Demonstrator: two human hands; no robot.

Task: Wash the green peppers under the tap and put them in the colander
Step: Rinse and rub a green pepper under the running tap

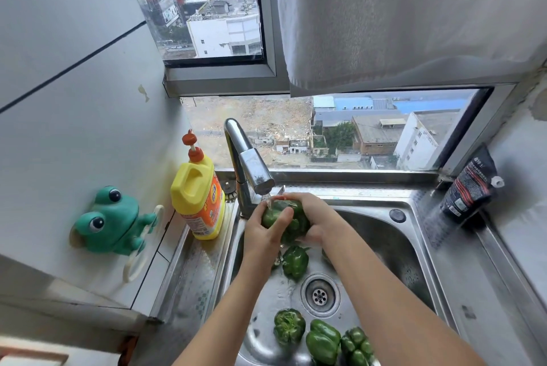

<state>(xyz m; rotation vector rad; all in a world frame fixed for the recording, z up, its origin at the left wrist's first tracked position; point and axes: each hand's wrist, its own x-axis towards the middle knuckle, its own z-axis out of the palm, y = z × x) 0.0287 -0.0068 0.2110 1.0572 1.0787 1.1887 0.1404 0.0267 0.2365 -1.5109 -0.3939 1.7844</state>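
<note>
One head-worn wide-angle camera faces forward and down, seemingly close above the left hand (265,236) and right hand (315,219).

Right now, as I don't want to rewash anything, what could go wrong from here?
The wet held pepper could slip from the left hand and right hand and land among the loose peppers in the sink, mixing rinsed with unrinsed.
No colander is in view, so the pepper may drip on the way.
Water from the tap may splash off it toward the detergent bottle.
</note>
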